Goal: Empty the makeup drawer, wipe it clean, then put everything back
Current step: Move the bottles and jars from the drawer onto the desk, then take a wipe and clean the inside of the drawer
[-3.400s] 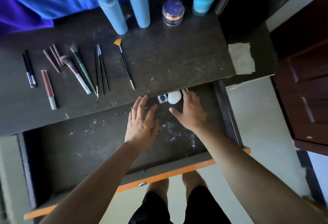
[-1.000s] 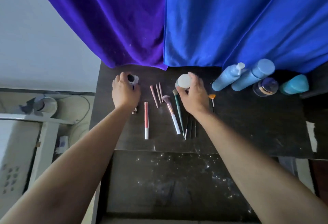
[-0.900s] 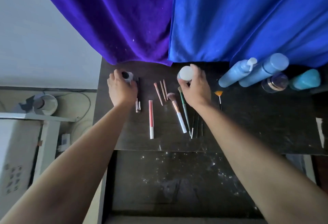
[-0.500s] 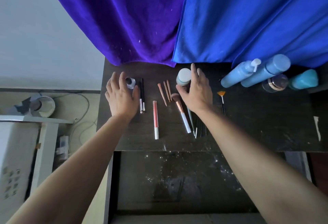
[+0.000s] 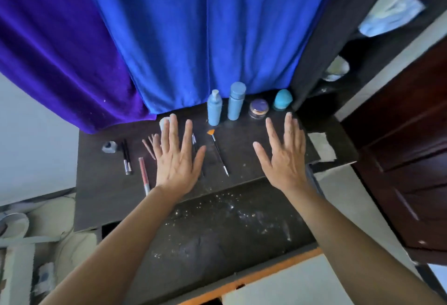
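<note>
left hand [image 5: 177, 159] flat, fingers spread, holding nothing, over brushes | right hand [image 5: 283, 153] same, over bare tabletop [image 5: 242, 152] | drawer [image 5: 217, 229] open, emptied, dusty: items parked on top so it can be wiped | cloth [image 5: 321, 146] on the right, likely next

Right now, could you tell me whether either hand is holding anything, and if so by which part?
Nothing is held. The left hand and the right hand are both open, fingers spread, above the desk top; the drawer is empty but for dust.
</note>
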`<action>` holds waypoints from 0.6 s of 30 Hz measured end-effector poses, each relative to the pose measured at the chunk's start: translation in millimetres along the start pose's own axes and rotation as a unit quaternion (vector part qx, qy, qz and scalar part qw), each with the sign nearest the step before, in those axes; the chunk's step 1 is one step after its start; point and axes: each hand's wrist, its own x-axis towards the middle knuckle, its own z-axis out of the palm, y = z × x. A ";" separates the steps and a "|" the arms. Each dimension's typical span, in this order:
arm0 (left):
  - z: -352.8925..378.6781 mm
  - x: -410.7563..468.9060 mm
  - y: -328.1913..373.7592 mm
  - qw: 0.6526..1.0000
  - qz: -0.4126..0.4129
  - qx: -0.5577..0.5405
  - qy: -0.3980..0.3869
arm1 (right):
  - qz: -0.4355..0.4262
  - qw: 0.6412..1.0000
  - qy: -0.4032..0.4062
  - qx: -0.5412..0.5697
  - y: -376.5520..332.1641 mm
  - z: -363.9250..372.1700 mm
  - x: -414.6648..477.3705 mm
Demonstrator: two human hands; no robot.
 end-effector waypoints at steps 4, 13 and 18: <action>-23.6 -12.9 95.8 0.997 0.063 0.008 0.035 | 0.041 0.998 0.043 -0.004 69.4 -67.6 -36.8; -22.6 -90.1 310.4 0.990 0.126 0.046 0.036 | 0.077 0.994 0.076 -0.028 248.0 -192.7 -153.1; -2.0 -94.8 370.3 0.992 0.121 0.044 0.013 | 0.088 0.994 0.064 -0.027 313.4 -209.5 -166.8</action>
